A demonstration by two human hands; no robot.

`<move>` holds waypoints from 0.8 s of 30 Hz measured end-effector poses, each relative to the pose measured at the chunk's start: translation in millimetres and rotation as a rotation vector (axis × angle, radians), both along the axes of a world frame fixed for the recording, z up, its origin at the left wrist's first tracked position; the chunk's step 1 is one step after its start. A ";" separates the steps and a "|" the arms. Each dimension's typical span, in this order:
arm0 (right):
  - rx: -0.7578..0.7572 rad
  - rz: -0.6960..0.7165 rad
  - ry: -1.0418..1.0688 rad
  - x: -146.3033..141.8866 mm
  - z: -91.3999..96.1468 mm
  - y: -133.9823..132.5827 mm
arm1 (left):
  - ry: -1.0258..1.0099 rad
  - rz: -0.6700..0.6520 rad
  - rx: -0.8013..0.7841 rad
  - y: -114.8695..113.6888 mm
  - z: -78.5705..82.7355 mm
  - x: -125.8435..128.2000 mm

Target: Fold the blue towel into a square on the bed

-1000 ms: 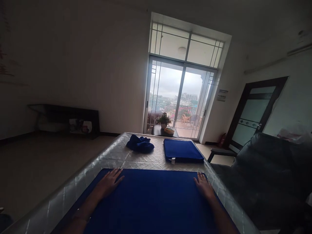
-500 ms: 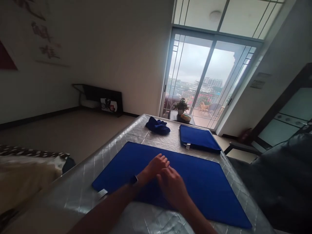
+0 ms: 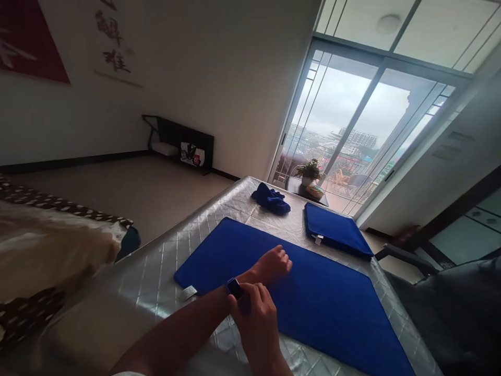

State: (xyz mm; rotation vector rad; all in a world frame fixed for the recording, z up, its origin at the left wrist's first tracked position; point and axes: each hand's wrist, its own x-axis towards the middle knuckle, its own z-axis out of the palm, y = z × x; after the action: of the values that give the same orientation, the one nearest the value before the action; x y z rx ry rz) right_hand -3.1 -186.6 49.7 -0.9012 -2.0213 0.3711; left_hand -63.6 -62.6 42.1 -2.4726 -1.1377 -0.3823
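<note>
Left hand (image 3: 275, 262): curled up
Right hand (image 3: 256, 308): at your watch (image 3: 234, 288); can't tell its grip
Mat (image 3: 324, 297): below your left hand

A square-faced watch (image 3: 234, 288) circles the left wrist (image 3: 246, 278). Below, a blue cloth (image 3: 321, 300) lies flat, white tag (image 3: 190, 292) showing.

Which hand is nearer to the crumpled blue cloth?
Left. The left hand is short of the crumpled cloth, not touching it; the right hand is farther back, at the watch.
</note>
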 end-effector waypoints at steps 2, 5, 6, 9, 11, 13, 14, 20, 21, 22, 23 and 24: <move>0.012 -0.001 0.073 -0.8 -8.6 -6.0 | 0.011 -0.008 0.008 -3.2 5.2 -0.7; -0.025 0.017 0.139 -1.4 -14.8 -9.1 | 0.036 -0.006 0.027 -8.4 13.9 -1.3; -0.038 0.025 0.146 -1.4 -15.1 -8.9 | 0.044 -0.004 0.031 -9.8 16.4 -1.5; -0.066 0.033 0.162 -1.1 -14.2 -7.2 | 0.062 -0.003 0.035 -12.1 20.3 -1.9; -0.076 0.031 0.168 -1.5 -13.6 -6.3 | 0.066 -0.010 0.039 -11.9 19.5 -1.6; -0.076 0.026 0.162 -1.8 -12.4 -5.8 | 0.058 -0.024 0.044 -10.6 16.3 -0.5; -0.075 0.023 0.150 -1.5 -11.2 -5.6 | 0.044 -0.027 0.044 -9.6 14.1 0.3; -0.076 0.035 -0.017 18.7 5.5 3.8 | -0.107 0.004 -0.020 0.8 -2.0 -1.8; -0.066 0.026 -0.045 26.1 8.0 9.0 | -0.148 0.022 -0.053 3.5 -4.7 -4.5; -0.052 0.009 -0.070 34.4 9.9 16.0 | -0.196 0.042 -0.092 6.4 -7.4 -7.7; -0.038 -0.012 -0.094 43.4 10.9 25.0 | -0.241 0.060 -0.127 9.4 -10.2 -11.2; -0.025 -0.038 -0.116 53.0 11.2 36.1 | -0.272 0.060 -0.155 12.5 -12.9 -14.7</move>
State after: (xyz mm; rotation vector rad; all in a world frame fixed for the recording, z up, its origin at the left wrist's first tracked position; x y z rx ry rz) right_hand 49.8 -150.5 60.8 -0.9946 -2.1059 0.3304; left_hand -78.2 -50.1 29.2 -2.5678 -1.3935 -0.6519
